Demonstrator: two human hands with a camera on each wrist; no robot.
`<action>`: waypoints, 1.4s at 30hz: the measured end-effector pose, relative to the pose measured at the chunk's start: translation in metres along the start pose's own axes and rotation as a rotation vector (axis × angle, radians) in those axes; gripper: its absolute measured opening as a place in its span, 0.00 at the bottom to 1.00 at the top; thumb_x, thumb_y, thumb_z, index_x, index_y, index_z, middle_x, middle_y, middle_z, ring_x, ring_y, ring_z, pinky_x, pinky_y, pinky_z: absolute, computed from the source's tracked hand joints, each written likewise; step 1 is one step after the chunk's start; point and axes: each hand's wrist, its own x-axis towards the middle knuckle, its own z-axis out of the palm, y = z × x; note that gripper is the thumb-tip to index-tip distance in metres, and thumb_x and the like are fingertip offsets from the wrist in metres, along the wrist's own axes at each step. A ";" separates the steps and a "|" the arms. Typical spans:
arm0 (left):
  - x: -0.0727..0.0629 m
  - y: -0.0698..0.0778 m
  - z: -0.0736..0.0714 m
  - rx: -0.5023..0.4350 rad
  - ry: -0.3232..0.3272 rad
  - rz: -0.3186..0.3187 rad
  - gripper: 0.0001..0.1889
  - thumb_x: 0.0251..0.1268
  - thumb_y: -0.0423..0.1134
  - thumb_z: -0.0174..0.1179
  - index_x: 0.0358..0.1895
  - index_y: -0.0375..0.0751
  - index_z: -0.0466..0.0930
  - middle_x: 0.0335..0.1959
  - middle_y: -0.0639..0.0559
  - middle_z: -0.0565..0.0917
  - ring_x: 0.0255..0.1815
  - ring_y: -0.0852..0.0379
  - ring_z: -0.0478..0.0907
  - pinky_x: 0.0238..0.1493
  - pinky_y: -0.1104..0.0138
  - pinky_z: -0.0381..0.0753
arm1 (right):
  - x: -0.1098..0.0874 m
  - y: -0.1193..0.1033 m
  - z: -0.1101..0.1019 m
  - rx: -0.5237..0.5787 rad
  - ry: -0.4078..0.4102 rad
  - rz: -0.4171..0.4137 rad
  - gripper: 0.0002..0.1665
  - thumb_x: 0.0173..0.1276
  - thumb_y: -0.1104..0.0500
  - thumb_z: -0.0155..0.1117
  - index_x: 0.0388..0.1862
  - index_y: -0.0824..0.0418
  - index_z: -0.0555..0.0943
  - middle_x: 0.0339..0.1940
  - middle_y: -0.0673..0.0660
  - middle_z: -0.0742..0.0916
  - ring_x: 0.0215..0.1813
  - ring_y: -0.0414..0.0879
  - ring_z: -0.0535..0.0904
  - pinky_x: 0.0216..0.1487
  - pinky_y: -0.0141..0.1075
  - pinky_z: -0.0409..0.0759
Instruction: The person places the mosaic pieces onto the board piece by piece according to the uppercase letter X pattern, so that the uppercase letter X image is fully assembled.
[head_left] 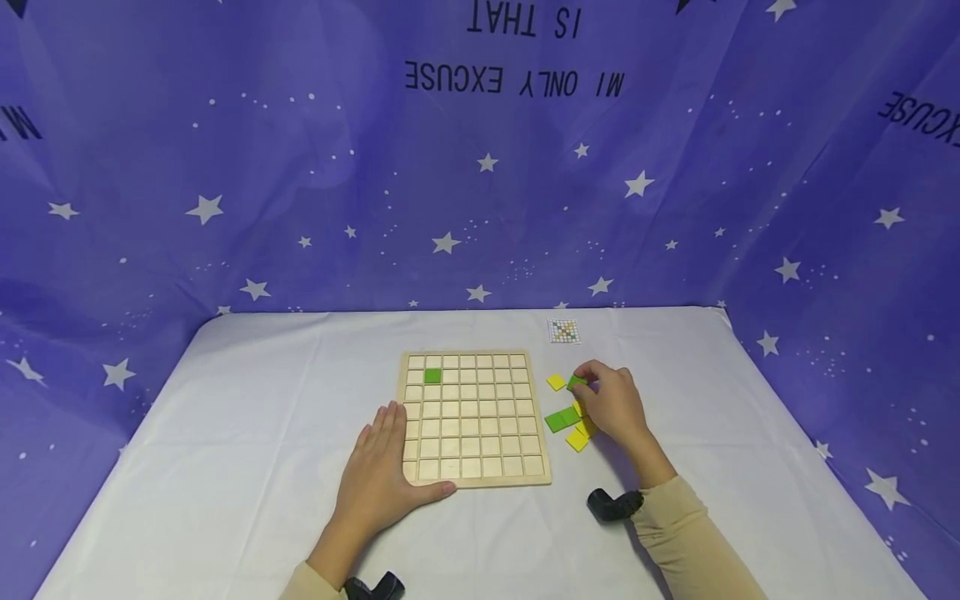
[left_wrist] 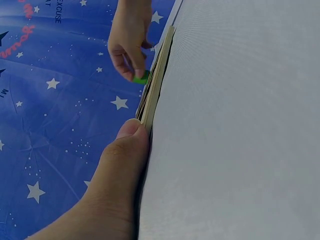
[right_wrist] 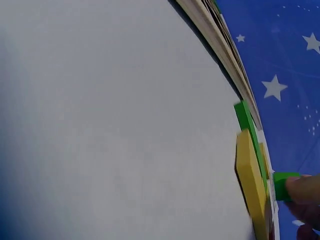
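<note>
— Fingers [head_left: 591, 368] first: on the right hand [head_left: 617, 404], thumb and fingertips are clamped on a green square [head_left: 576, 382], just right of the wooden board [head_left: 495, 482].

— And the left hand [head_left: 378, 479]?

— At the board's left side. Fingers straight and close together at the rim, thumb [left_wrist: 122, 155] spread apart along the near edge. Left wrist view has the thumb's tip against the wood.

— Is the green square off the cloth [head_left: 247, 467]?

— Cannot tell from above. Right wrist view (only a sliver of the board there, seen edge-on) shows it against the starry backdrop [head_left: 315, 183], near the loose pieces.

— Board itself?

— Pale wood, seven rows of seven shallow cells. One green tile [head_left: 432, 376] sits in the second row from the far side, second column from the left.

— Loose pieces, then?

— Small cluster between board and right hand: two green pieces [head_left: 556, 422] side by side, yellow pieces [head_left: 577, 440] just beside them, partly hidden by the hand. A lone yellow piece [head_left: 556, 382] lies apart, left of the held square.

— Beyond those?

— Small card [head_left: 564, 332] printed with a coloured grid, details too fine to read. White cloth underneath; backdrop behind carries upside-down lettering. Tan sleeves [head_left: 690, 533] on both arms, a black device [head_left: 615, 505] near each wrist.
</note>
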 end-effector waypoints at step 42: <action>0.001 0.000 -0.003 0.010 -0.021 -0.006 0.76 0.34 0.87 0.56 0.78 0.30 0.47 0.81 0.38 0.52 0.82 0.42 0.48 0.80 0.48 0.52 | 0.000 -0.138 0.087 0.161 -0.231 -0.288 0.09 0.70 0.52 0.66 0.47 0.50 0.84 0.42 0.45 0.84 0.46 0.40 0.82 0.51 0.38 0.82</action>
